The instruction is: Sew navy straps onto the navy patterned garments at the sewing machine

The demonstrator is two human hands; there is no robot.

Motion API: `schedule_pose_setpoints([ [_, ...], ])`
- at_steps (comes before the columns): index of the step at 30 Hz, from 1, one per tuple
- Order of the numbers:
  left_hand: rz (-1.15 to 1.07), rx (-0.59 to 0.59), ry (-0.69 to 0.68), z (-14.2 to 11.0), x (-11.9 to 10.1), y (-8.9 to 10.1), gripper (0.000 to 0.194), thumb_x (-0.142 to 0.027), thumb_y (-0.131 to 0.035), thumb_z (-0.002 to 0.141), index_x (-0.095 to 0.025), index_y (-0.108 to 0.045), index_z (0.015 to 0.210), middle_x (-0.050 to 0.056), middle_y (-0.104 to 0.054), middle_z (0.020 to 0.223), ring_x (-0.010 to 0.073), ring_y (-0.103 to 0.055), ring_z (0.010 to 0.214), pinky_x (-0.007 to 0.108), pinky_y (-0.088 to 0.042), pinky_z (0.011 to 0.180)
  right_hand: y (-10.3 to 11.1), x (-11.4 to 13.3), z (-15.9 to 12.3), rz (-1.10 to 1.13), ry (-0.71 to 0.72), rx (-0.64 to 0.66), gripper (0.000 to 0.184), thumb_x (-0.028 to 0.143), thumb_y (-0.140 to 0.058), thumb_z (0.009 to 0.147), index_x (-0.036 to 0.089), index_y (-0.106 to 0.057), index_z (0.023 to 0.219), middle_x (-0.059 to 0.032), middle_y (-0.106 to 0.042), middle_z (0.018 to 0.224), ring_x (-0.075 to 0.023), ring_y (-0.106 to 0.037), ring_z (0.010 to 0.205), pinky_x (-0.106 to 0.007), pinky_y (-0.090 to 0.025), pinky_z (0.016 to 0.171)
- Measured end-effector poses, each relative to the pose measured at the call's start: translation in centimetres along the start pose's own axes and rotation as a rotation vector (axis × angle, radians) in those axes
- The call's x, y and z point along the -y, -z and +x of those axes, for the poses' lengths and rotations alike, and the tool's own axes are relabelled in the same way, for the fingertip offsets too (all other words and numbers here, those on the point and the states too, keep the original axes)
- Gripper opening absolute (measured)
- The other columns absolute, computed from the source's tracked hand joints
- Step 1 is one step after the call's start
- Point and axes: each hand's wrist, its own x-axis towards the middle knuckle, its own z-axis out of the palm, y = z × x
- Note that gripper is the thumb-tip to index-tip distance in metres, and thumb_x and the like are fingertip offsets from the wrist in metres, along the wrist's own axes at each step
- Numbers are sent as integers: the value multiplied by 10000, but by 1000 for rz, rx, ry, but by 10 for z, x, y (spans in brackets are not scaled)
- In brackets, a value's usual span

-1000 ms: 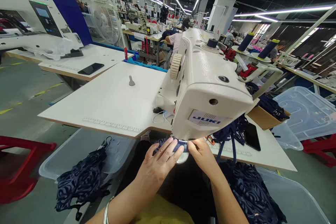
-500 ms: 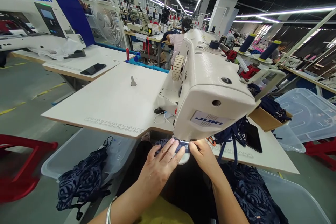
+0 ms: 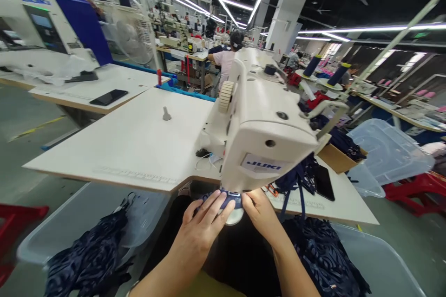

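Observation:
The white sewing machine (image 3: 275, 132) stands in front of me, its head low over my hands. Under its lit needle area lies a dark navy strip of fabric (image 3: 237, 201) with a small pale ring or slider on it. My left hand (image 3: 202, 229) rests on the strip from the left, fingers stretched out and flat. From the right, my right hand (image 3: 262, 216) pinches the strip's edge between thumb and fingers, close below the machine head. The needle itself is hidden. A round pale machine bed end (image 3: 234, 217) shows just beneath the fabric.
A grey key-shaped piece (image 3: 166, 113) lies on the white tabletop (image 3: 128, 139). Patterned navy garments (image 3: 92, 250) hang over a clear bin at left; more (image 3: 320, 255) lie at right. Orange-handled scissors (image 3: 271, 190), a phone (image 3: 324, 183) and navy straps are right of the machine.
The whole view has shifted, so the machine and table appear farther left and slightly lower. Both hands keep the same hold on the strip at the needle area.

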Motion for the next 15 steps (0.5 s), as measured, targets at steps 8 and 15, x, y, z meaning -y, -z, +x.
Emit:
schedule_pose_setpoints([
  [8,-701,-28,533,-5,18,-27,439,-342,-311,969,-196,-343,1382,127,-420,1415,228,-426,1301,414,-380,1066,-1,2,2,-5,-6,-24,198,201,-404,932,222,-598,894,-15,-535,900,-150,-527,858,-265,-415,791],
  [15,-765,377,563,1,58,-46,499,-586,-299,913,-199,-611,946,72,-627,999,241,-573,1004,350,-460,930,2,3,-3,86,-69,-96,211,194,-434,911,203,-503,1110,-4,-522,862,-156,-511,833,-285,-409,787],
])
